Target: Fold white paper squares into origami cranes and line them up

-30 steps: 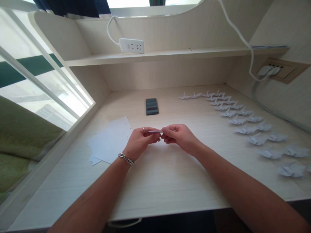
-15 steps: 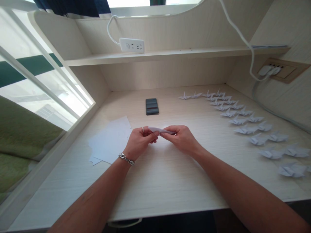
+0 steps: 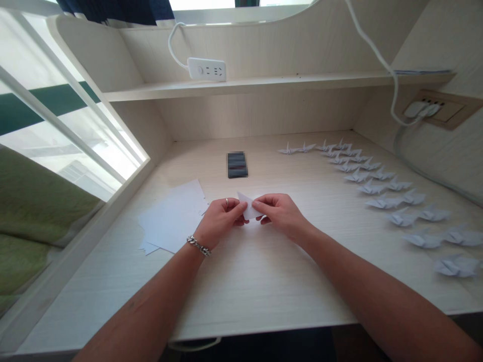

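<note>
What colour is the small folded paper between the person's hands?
The small folded paper is plain, pale bluish white, shown best in the head view.

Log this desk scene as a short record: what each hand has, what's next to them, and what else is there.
Left hand: pinches folded white paper, chain bracelet on the wrist
Right hand: holds the same paper from the other side
Things nearby: loose white paper sheets, beside the left hand
Rest: rows of paper origami cranes on the right of the desk; blurred dark rectangular object further back; power strip on the shelf
</note>
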A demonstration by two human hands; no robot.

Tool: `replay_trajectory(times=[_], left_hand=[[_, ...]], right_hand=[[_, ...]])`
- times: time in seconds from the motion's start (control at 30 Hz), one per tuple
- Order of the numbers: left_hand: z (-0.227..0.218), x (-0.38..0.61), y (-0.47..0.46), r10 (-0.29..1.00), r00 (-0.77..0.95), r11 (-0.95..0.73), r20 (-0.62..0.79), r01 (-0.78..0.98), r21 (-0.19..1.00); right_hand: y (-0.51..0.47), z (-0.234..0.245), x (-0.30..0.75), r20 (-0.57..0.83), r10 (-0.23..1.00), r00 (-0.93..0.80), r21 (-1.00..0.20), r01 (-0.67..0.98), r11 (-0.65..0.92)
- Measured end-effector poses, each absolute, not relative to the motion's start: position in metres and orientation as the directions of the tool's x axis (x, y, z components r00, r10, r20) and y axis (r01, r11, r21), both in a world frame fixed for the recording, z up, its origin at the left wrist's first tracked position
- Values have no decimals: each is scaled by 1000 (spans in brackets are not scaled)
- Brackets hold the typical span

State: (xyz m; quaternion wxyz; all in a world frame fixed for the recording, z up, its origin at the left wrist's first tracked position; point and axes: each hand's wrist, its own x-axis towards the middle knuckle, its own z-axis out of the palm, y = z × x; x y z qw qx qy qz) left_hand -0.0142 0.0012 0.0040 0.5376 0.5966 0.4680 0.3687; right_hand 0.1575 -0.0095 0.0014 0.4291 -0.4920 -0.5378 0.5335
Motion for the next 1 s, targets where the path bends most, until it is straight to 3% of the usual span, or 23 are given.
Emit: replay_trajectory(times=[0.23, 0.37, 0.57, 0.7, 0.8, 1.0], left_hand=[[6, -13, 0, 964, 244, 75, -102, 117, 990], [5, -15, 0, 941, 339, -27, -16, 120, 992], [6, -19, 1, 944, 328, -83, -40, 354, 932], [8, -17, 1, 939, 343, -56, -25, 224, 973], [11, -14, 0, 948, 316, -11, -19, 93, 996], [13, -12, -3, 970, 239, 32, -38, 29, 999]], right_hand=[[-11, 0, 157, -110, 980, -164, -993, 61, -101], [-10, 0, 158, -103, 986, -128, -994, 37, -99], [-7, -1, 163, 120, 981, -150, -993, -35, 116], [-4, -5, 166, 111, 989, -102, -993, -44, 107], [-5, -6, 167, 110, 985, -135, -993, 36, 116], [-12, -6, 166, 240, 944, -227, -903, 306, 303]])
